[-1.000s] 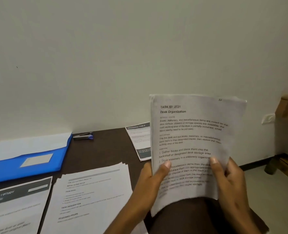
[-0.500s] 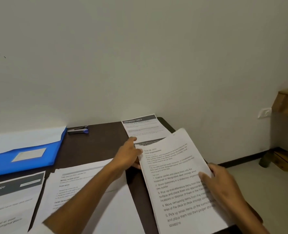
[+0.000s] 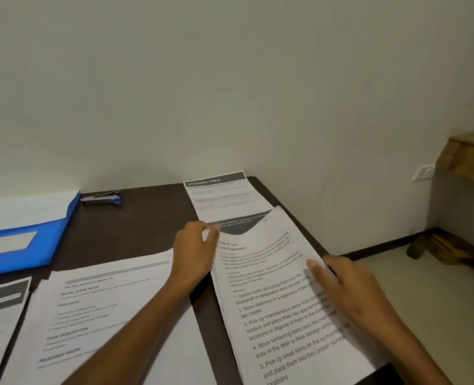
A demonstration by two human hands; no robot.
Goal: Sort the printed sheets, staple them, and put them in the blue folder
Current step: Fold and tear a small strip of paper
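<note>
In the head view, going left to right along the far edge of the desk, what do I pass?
blue folder → stapler → Dressing Table sheet, its near end tucked under the Desk Organization stack.

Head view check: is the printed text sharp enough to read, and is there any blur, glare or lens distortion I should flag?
Head view: the Desk Organization stack reads clearly; the middle stack is soft, the bottom-left sheet smeared. Right hand slightly motion-blurred; left hand sharper. Lighting dim and even, no glare. Wide-angle bowing toward the edges.
</note>
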